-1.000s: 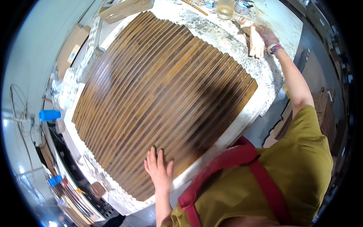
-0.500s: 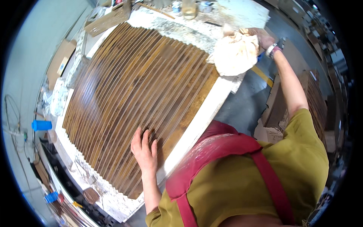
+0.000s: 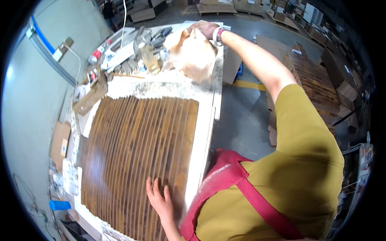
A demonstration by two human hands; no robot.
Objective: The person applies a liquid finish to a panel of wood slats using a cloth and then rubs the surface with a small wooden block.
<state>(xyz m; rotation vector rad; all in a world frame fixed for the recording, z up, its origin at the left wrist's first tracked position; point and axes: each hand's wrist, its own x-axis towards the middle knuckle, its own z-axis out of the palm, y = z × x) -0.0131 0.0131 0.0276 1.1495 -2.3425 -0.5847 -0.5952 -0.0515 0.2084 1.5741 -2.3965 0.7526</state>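
The slatted wooden panel [image 3: 132, 160] lay on the table [image 3: 217, 82], a bottle [image 3: 150, 62] beyond it. Over the panel's nearer right part the left hand [image 3: 161, 203] was open; whether it touched, I couldn't tell. Beyond the panel's far right corner, the right hand [image 3: 205, 29] gripped a bunched pale cloth [image 3: 198, 56]. The step seemed to be cloth handling; any wiping of the panel would call for drawing it nearer, flat.

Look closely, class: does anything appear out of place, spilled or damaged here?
The red apron has whitish smears along its band, perhaps dried residue. The white worktable is blotched dark toward its far right edge. No spill or damage clearly stands out on the brown wooden strips beneath the left hand.
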